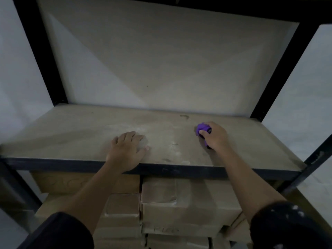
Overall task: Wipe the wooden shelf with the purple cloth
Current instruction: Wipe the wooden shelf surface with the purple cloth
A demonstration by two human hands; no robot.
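Observation:
The wooden shelf [75, 133] is a pale brown board in a black metal frame, dusty with whitish smears near its middle. My right hand [215, 136] rests on the right half of the board, shut on a bunched purple cloth [201, 129] that pokes out past the fingers and presses on the wood. My left hand [126, 149] lies flat on the board near the front edge, fingers slightly spread, holding nothing. Both forearms reach over the black front rail [53, 163].
Black uprights [43, 56] stand at the back corners, with a pale wall behind. Another shelf board hangs overhead [161, 51]. Several stacked cardboard boxes [179, 200] fill the level below. A small dark mark [184, 116] sits near the board's back edge.

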